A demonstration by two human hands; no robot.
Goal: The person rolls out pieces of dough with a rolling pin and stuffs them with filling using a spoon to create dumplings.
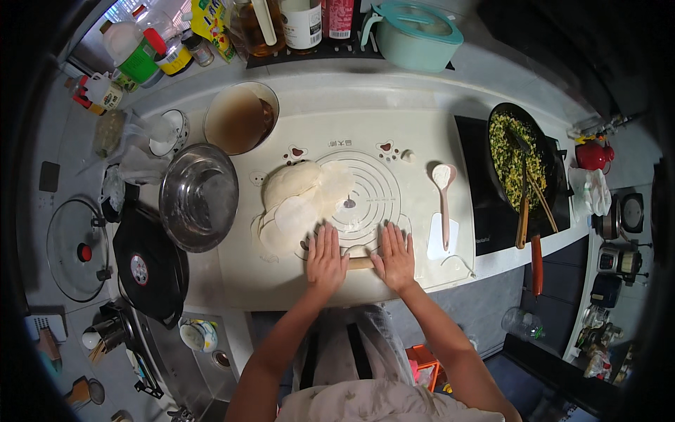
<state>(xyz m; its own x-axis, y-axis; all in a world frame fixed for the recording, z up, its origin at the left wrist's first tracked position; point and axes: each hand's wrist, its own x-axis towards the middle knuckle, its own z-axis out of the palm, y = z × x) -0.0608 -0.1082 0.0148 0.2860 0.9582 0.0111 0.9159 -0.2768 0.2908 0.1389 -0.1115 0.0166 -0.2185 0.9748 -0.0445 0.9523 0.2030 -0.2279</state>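
Observation:
A wooden rolling pin [360, 263] lies crosswise near the front of a pale silicone dough mat [422, 132]. My left hand [327, 261] holds its left end under the palm, fingers stretched forward; my right hand [394, 258] presses down on the right end the same way. Between my hands, a small piece of dough [359, 251] shows just beyond the pin, partly hidden by it. Beyond my left hand, flat dough rounds [295, 213] overlap in a pile beside a thicker dough mass [290, 184]. A small dough lump [408, 155] sits farther back on the mat.
To the right are a spoon of flour [444, 211], a white scraper [442, 237] and a pan of chopped filling [514, 163] on a black cooktop [485, 227]. A steel bowl [199, 198] and a pot [240, 118] stand left. Bottles [303, 26] line the back ledge.

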